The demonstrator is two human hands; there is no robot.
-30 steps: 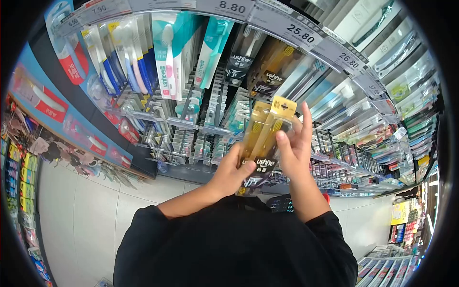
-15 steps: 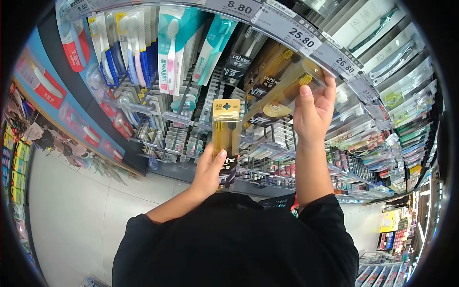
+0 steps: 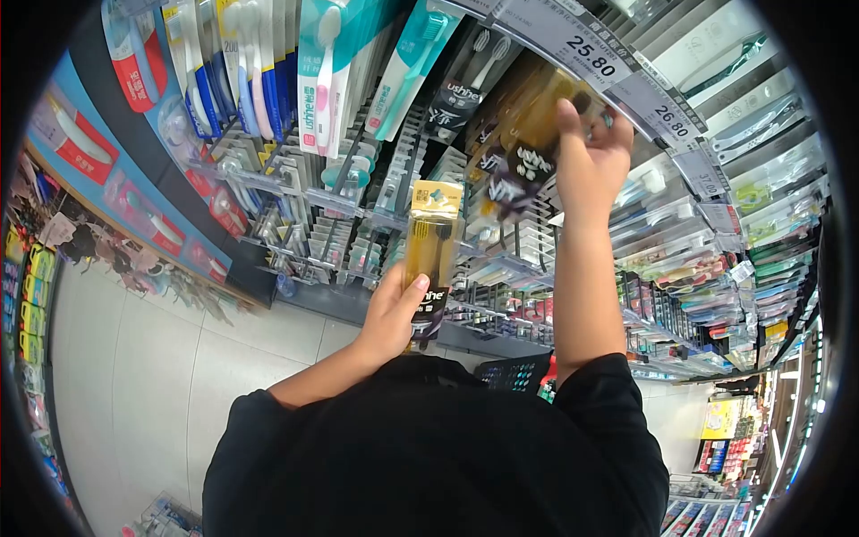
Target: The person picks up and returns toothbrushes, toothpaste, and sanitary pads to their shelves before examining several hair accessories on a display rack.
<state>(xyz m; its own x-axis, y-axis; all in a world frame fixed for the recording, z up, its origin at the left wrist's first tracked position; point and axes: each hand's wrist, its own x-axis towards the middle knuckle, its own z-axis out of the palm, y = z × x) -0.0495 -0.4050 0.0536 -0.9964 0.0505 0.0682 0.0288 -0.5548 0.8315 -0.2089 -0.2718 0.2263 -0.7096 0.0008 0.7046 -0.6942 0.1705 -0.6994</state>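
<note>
My left hand (image 3: 394, 313) is closed round the lower part of a clear toothbrush pack (image 3: 431, 246) with a gold header card and a dark label. The pack stands upright, with yellow and dark bristles showing through the plastic. Up at the rack, my right hand (image 3: 592, 161) has its thumb against a hanging toothbrush pack (image 3: 546, 107) with a similar gold and black look. Its fingers curl at the pack's right edge, partly blurred. More dark-labelled packs (image 3: 510, 183) hang beside it, smeared by motion.
Teal toothbrush packs (image 3: 413, 67) and a black one (image 3: 465, 85) hang left of my right hand. A price strip (image 3: 591, 49) runs above the hooks. Lower hooks (image 3: 340, 201) hold more packs. A dark basket (image 3: 514, 371) shows beside my body, and tiled floor (image 3: 152, 367) lies left.
My right hand has moved up a little, and the packs by it have swung and blurred. The pack in my left hand has shifted slightly right and tilts a bit.
</note>
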